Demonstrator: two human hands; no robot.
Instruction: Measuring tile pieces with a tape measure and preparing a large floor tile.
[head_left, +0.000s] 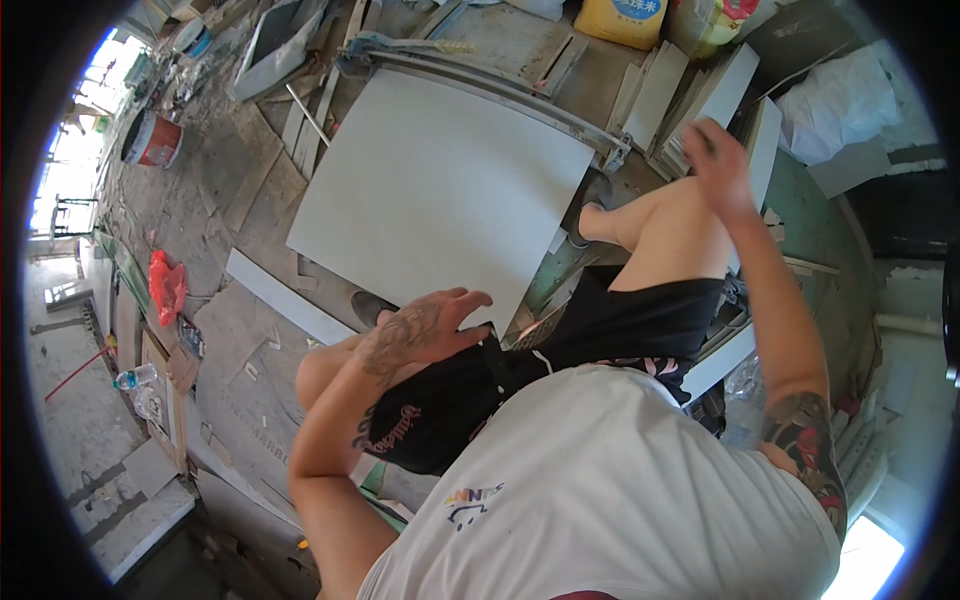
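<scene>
A large pale grey tile [450,170] lies flat in front of me, between and beyond my feet. Along its far edge runs the metal rail of what looks like a manual tile cutter [560,122]. My left hand [440,325] hovers by the near corner of the tile, above my lap, fingers stretched out and holding nothing. Raised over my right knee is my right hand [722,170], slightly blurred, its fingers loosely bent and apart with nothing visible in them. Beyond that hand, narrow cut tile pieces [708,105] lean in a stack.
A long tile strip [290,300] lies to the left, near a red plastic bag [166,287] and a plastic bottle [135,377]. Farther back stands a red bucket [155,140]. A yellow sack [622,20] and a white sack [840,100] sit at the far right. Offcuts and debris litter the floor.
</scene>
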